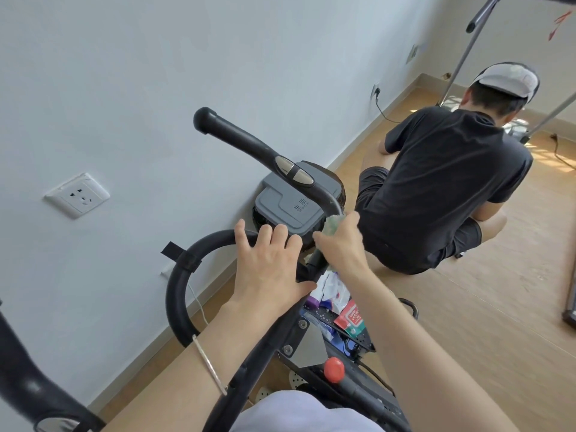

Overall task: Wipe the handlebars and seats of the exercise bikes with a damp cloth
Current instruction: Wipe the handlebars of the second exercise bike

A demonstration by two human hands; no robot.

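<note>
The pale wall runs along the left of the exercise bike's black handlebar, and the wooden floor spreads out to the right of it. Beyond the handlebar and to its right, a person in a black T-shirt and white cap crouches on that floor with their back to you.

The handlebar itself sweeps up in one long horn that bears a silver sensor plate. Below the horn it curves into a loop. Just behind the handlebar, against the wall, stands a grey-lidded bin lined with a dark bag.

Your left grip lies on top of the handlebar's loop, with the fingers wrapped over the bar and the thumb spread along its near side. Your right grip is at the foot of the horn and pinches the cloth against the bar.

A white wall socket sits well to the left of the handlebar. Below the handlebar, loose packets lie in a black tray, and lower still is a red knob.

The green-and-white cloth shows above your right fingers and touches the handlebar. A thin silver bracelet circles your left forearm, on the near side of the handlebar.
</note>
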